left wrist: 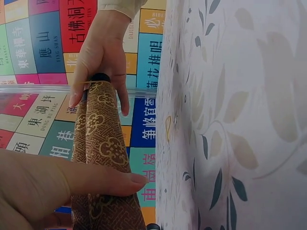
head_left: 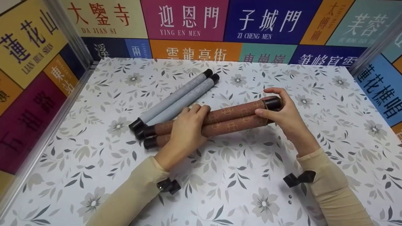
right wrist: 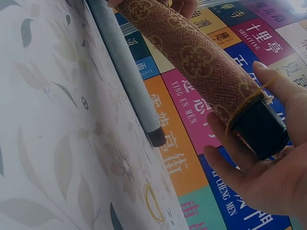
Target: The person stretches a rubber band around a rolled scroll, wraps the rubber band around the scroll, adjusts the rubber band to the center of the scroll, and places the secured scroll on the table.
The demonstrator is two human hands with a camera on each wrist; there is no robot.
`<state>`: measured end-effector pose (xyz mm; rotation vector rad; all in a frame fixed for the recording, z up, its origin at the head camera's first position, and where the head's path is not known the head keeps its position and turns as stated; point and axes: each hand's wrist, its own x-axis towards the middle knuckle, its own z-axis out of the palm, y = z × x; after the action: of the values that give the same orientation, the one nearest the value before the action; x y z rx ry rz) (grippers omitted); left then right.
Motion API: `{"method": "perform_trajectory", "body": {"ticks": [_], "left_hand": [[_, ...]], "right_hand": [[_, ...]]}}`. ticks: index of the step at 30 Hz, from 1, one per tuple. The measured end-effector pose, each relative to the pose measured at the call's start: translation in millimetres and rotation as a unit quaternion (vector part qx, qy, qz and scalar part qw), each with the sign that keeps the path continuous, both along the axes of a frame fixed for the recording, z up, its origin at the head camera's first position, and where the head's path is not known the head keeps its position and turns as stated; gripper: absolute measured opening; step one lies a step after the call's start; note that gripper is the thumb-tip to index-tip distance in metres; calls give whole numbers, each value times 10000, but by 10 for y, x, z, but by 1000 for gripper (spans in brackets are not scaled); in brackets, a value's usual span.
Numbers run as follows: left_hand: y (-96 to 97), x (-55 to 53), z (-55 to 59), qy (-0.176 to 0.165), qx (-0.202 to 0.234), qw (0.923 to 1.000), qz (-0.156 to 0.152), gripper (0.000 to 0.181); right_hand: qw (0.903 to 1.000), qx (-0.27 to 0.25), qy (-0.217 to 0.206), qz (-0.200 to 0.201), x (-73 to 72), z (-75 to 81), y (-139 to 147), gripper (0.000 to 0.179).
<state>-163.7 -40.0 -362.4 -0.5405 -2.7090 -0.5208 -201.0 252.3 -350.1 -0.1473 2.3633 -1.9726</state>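
Note:
Two brown patterned scrolls (head_left: 234,117) with dark end knobs lie side by side, slanting across the table. My left hand (head_left: 188,125) grips both around their left part, its thumb along the near scroll in the left wrist view. At the right ends, my right hand (head_left: 284,110) surrounds the knobs with thumb and fingers spread. A thin yellow rubber band (right wrist: 244,109) circles the scrolls there and stretches out to the right thumb. Two pale grey-blue scrolls (head_left: 179,97) with black ends lie behind, their left ends close to the brown ones.
Another yellow rubber band (right wrist: 154,203) lies on the floral-patterned tabletop (head_left: 216,182). Colourful panels with lettering (head_left: 185,18) stand behind the table and at both sides. Small black devices (head_left: 298,179) are worn at the cuffs.

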Motion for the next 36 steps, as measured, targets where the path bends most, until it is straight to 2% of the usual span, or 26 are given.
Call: {"method": "perform_trajectory", "body": {"ticks": [5,12,20,28,36], "left_hand": [[-3,8,4,-126,-40,9998,-146,73],[-4,22,19,-279,-153,9991,-280,68],[-12,41,32,-390,-230,9980,-433,66],[-5,53,50,-523,-495,9954,-626,64],[-8,68,65,-778,-444,9924,-846,66]], "right_hand": [[9988,403,283,52,-4,-2,13,65],[9938,927,584,169,-6,27,72,65],[9887,1124,845,528,4,52,127,68],[9795,1505,939,952,7,76,122,71],[9758,1330,1047,1388,-2,103,96,71]]}}
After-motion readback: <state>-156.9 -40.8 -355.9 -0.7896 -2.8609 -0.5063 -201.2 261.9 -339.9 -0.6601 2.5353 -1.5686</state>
